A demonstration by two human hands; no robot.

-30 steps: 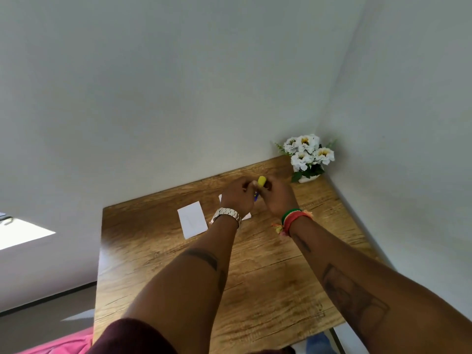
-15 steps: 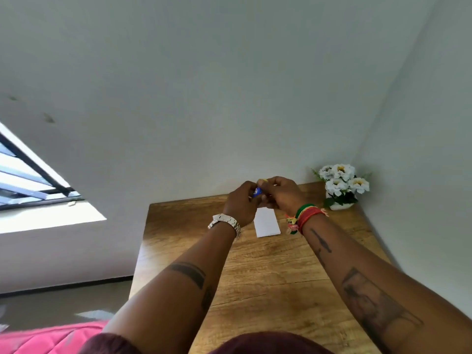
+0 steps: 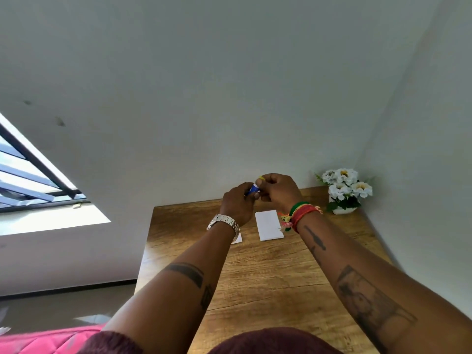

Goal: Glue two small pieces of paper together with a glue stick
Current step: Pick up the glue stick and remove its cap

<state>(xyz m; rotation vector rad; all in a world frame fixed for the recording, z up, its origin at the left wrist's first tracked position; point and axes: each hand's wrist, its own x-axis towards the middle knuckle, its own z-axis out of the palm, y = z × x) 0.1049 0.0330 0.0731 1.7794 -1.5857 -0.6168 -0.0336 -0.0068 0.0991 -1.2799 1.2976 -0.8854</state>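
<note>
Gripping the glue stick (image 3: pixel 253 189) between both hands above the counter (image 3: pixel 268 267): left hand (image 3: pixel 237 203) curling round the blue barrel, right hand (image 3: pixel 279 190) pinching the yellow cap (image 3: pixel 260 178). Long axis tilting, cap end pointing up-right. Paper (image 3: pixel 269 225) lying flat underneath.

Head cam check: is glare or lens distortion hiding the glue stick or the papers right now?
Head view: wide-angle bending at the edges, bright window at left but no glare on the table. The glue stick is mostly covered by the left hand and right hand; one paper is clear, the other paper peeks from under the wrist.
</note>
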